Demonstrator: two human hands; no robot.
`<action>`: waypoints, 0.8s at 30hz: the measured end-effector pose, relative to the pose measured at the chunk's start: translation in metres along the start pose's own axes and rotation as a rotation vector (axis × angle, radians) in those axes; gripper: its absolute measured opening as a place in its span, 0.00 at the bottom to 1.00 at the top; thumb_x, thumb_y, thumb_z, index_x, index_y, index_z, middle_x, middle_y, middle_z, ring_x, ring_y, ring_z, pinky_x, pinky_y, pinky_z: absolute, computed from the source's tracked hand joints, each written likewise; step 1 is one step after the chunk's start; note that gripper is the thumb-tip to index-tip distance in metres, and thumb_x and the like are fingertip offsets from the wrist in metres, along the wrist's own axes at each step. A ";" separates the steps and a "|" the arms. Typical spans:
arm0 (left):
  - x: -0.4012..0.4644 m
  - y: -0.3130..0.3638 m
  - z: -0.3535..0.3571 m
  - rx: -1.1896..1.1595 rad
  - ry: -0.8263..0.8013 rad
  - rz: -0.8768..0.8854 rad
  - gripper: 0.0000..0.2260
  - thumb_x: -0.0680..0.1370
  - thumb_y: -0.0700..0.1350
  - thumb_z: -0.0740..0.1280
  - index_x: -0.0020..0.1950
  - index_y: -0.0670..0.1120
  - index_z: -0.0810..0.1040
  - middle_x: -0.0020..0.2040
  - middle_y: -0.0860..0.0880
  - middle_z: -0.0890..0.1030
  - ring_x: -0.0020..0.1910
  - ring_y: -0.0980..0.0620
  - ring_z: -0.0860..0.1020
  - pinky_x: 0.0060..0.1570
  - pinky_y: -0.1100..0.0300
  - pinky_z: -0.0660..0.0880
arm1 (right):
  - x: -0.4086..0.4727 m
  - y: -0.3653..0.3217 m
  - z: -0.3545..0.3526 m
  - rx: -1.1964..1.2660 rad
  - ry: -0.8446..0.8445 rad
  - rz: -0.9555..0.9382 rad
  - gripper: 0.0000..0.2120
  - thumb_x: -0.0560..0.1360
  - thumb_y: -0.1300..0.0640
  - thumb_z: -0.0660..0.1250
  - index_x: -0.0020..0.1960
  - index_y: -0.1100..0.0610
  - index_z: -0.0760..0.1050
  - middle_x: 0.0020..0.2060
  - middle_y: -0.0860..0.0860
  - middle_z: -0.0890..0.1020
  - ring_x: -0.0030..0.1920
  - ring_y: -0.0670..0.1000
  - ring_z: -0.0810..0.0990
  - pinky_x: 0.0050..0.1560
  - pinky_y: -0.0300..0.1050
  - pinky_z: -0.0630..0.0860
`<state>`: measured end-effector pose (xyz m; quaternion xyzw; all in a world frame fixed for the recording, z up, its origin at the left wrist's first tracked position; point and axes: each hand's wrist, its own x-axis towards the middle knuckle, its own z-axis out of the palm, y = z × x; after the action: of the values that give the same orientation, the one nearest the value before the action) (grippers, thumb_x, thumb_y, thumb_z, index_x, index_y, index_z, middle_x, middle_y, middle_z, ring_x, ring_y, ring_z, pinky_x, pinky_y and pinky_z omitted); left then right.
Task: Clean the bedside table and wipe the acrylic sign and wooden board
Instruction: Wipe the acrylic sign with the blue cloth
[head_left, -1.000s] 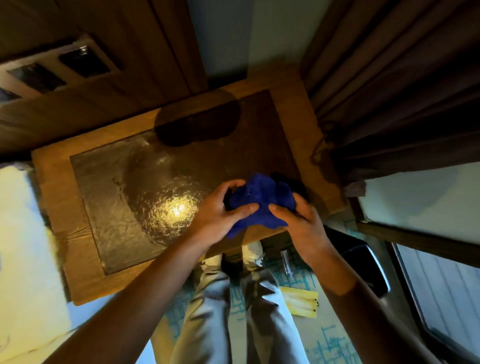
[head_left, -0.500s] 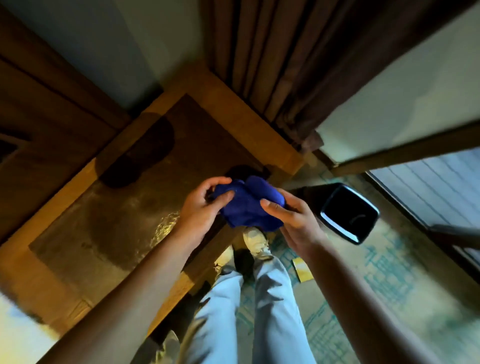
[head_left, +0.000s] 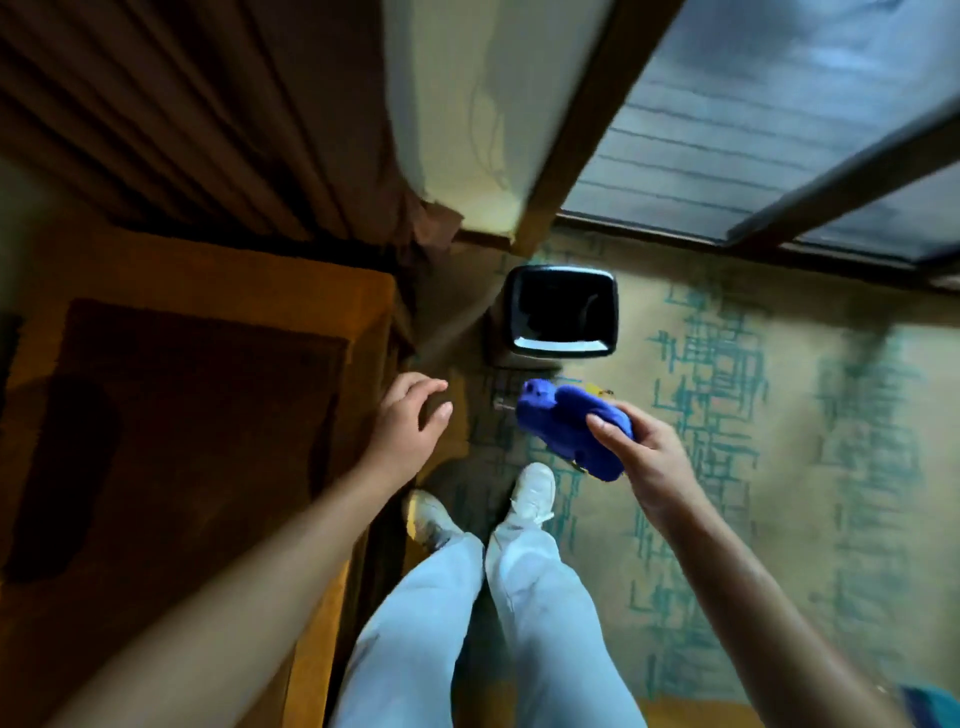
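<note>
- Head view, looking straight down: the right hand (head_left: 641, 454) is out over the carpet, its grip pinching a bunched-up blue cloth (head_left: 571, 434), thumb on top and the other fingers curled underneath.
- The left hand (head_left: 408, 423) holds nothing. Its grip is loosely spread, fingers relaxed and a bit bent, hovering by the near right corner of the desk (head_left: 218, 280). Can't tell if it's actually touching the edge.
- The desk fills the left side, orange-brown wood with a darker inset panel (head_left: 197, 405) on top. The cloth is off the desk entirely, to the right of it, above the floor.
- A small black bin (head_left: 562, 312) sits on the floor just past the desk's corner, beyond the cloth, near the wall.
- There's a bit of something yellow (head_left: 597, 388) peeking out behind the cloth, too hidden to say what.
- The carpet (head_left: 779, 467) is beige with a teal line pattern. The person's light blue trousers (head_left: 519, 623) and white shoes (head_left: 530, 491) are at bottom centre.
- Brown curtain (head_left: 208, 114) hangs at top left, window (head_left: 753, 119) with a dark wood frame at top right.
- Whole frame is pretty motion-blurred.
</note>
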<state>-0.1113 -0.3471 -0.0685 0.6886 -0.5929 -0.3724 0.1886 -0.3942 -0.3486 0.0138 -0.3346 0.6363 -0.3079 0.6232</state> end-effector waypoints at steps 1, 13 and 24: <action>0.008 -0.001 0.017 0.091 -0.069 0.035 0.13 0.79 0.46 0.70 0.63 0.46 0.81 0.61 0.47 0.78 0.60 0.48 0.76 0.61 0.60 0.70 | -0.001 0.015 -0.017 -0.020 0.048 0.015 0.08 0.77 0.61 0.71 0.55 0.60 0.82 0.47 0.56 0.85 0.46 0.51 0.80 0.50 0.48 0.74; 0.101 -0.030 0.224 0.782 -0.529 0.303 0.22 0.81 0.53 0.64 0.75 0.50 0.71 0.72 0.43 0.74 0.68 0.41 0.72 0.64 0.46 0.72 | 0.031 0.221 -0.132 -0.074 0.343 0.255 0.06 0.74 0.63 0.74 0.51 0.58 0.82 0.41 0.52 0.84 0.37 0.43 0.79 0.39 0.33 0.75; 0.167 -0.107 0.362 0.937 -0.683 0.227 0.18 0.84 0.50 0.60 0.73 0.49 0.73 0.73 0.41 0.68 0.72 0.37 0.66 0.66 0.47 0.68 | 0.111 0.340 -0.142 -0.066 0.332 0.251 0.09 0.73 0.63 0.75 0.46 0.50 0.82 0.37 0.43 0.83 0.35 0.39 0.77 0.40 0.31 0.73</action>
<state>-0.3022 -0.4176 -0.4272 0.4720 -0.7912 -0.2490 -0.2985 -0.5502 -0.2425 -0.3215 -0.2175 0.7767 -0.2577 0.5320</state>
